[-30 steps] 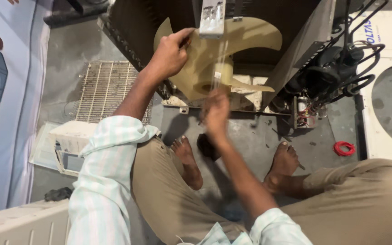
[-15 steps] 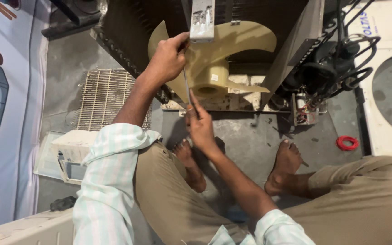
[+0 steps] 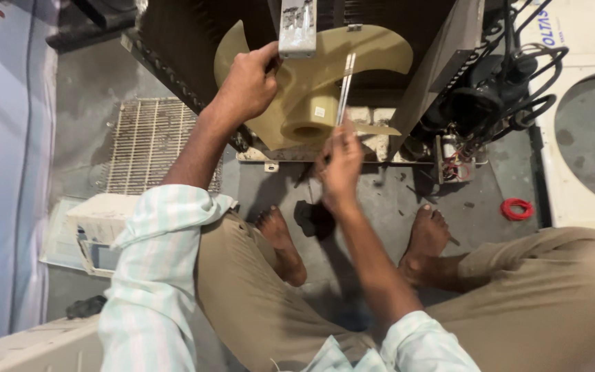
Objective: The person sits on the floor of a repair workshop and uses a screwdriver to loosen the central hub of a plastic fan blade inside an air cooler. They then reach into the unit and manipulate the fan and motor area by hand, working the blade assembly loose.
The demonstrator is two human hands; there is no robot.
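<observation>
A beige plastic fan (image 3: pixel 373 58) with broad blades sits inside an opened dark metal outdoor unit (image 3: pixel 173 41). My left hand (image 3: pixel 248 86) grips the edge of the upper left blade, just beside a grey metal bracket (image 3: pixel 297 27) that crosses the fan. My right hand (image 3: pixel 339 164) is below the fan hub (image 3: pixel 308 127) and holds a long thin metal tool (image 3: pixel 345 86). The tool points upward across the blade to the right of the hub. Both my bare feet rest on the concrete floor in front of the unit.
A black compressor with hoses and wires (image 3: pixel 483 103) stands at the right of the unit. A red coil (image 3: pixel 518 209) lies on the floor. A wire grille (image 3: pixel 149 145) and a white casing piece (image 3: pixel 98 227) lie left; a white panel (image 3: pixel 587 138) lies right.
My right hand has shifted to the right with the thin tool, which now lies right of the hub. My left hand keeps its grip on the blade.
</observation>
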